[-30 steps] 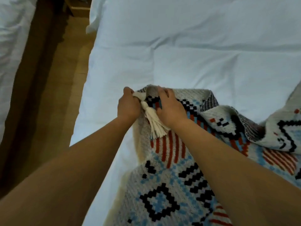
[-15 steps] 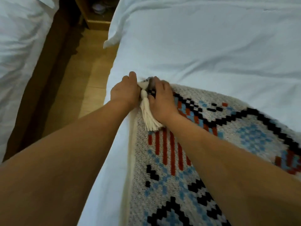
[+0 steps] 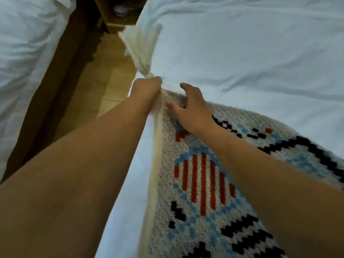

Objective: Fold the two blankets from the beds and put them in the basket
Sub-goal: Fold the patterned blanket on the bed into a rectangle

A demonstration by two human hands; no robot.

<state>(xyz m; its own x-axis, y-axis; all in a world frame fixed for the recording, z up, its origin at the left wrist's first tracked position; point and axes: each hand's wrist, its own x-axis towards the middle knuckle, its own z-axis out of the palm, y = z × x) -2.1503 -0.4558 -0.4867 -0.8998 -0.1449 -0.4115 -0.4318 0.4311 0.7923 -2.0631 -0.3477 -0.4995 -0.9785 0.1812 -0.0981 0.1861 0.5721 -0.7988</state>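
A knitted blanket (image 3: 202,185) with black, blue and red patterns lies spread on the white bed (image 3: 242,56), its left edge along the bed's side. My left hand (image 3: 146,88) is shut on the blanket's near-left corner, and the cream tassel (image 3: 141,51) flies up and away from the fist. My right hand (image 3: 189,107) hovers just to the right over the same corner, fingers spread, thumb touching the knit. The basket and a second blanket are out of view.
A second bed with white bedding (image 3: 24,58) stands at the left. A strip of wooden floor (image 3: 96,75) runs between the beds. A wooden nightstand (image 3: 115,15) stands at the far end of the gap.
My right hand let go of the corner and opened. My left hand kept its hold and the tassel swung from hanging down to pointing up. The blanket now lies flatter.
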